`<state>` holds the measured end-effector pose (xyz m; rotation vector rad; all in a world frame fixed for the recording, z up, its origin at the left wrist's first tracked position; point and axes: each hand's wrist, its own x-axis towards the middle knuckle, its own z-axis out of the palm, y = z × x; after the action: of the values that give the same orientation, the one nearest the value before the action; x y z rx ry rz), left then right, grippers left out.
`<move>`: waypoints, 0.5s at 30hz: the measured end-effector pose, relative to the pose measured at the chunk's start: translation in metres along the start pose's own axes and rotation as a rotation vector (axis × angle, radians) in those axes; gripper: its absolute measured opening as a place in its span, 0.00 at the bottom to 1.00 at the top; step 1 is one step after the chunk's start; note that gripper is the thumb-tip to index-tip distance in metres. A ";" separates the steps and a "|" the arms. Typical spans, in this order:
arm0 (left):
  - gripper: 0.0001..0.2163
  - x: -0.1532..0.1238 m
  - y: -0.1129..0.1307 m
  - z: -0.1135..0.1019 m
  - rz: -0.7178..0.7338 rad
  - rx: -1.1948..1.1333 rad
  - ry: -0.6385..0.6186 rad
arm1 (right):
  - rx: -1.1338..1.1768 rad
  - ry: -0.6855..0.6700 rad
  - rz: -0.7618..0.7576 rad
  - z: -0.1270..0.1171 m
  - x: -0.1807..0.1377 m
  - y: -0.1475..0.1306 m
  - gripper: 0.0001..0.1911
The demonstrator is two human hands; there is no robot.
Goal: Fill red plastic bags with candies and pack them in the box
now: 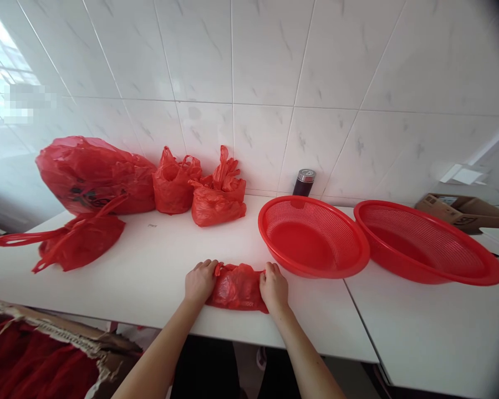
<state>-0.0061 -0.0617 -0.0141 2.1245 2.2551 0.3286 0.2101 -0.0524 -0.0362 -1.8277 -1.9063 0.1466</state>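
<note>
A small red plastic bag (238,289) with something inside lies on the white table (162,288) near its front edge. My left hand (201,281) grips the bag's left end, fingers curled round the gathered plastic. At the opposite end my right hand (273,285) is closed on the bag's upper right corner. The bag is stretched flat between the two hands, and its contents are hidden by the plastic. Just beyond my right hand stands a red perforated basket (303,244).
A second red basket (407,244) stands to the right, by an open cardboard box (461,213). Red bags (172,185) line the tiled wall beside a large bag (95,177). A tied bag (83,241) lies left. A dark flask (303,183) stands behind. Lower left is a torn carton (66,337).
</note>
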 end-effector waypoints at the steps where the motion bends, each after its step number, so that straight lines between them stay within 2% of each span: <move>1: 0.15 -0.001 -0.003 -0.001 -0.021 -0.006 0.009 | 0.010 0.014 0.006 0.001 0.000 0.002 0.07; 6: 0.18 -0.005 -0.014 -0.004 -0.135 -0.045 0.027 | 0.091 0.092 0.014 0.005 0.001 0.011 0.08; 10: 0.21 0.000 -0.016 -0.007 -0.238 -0.103 -0.013 | 0.180 0.159 0.004 0.008 0.000 0.015 0.07; 13: 0.19 0.012 -0.014 -0.021 -0.287 -0.147 -0.073 | 0.263 0.194 -0.014 0.007 0.000 0.017 0.06; 15: 0.17 0.019 -0.005 -0.035 -0.262 -0.167 -0.064 | 0.326 0.208 -0.022 0.006 -0.001 0.019 0.06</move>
<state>-0.0183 -0.0484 0.0219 1.7116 2.3401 0.4147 0.2251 -0.0499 -0.0492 -1.5409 -1.6494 0.2352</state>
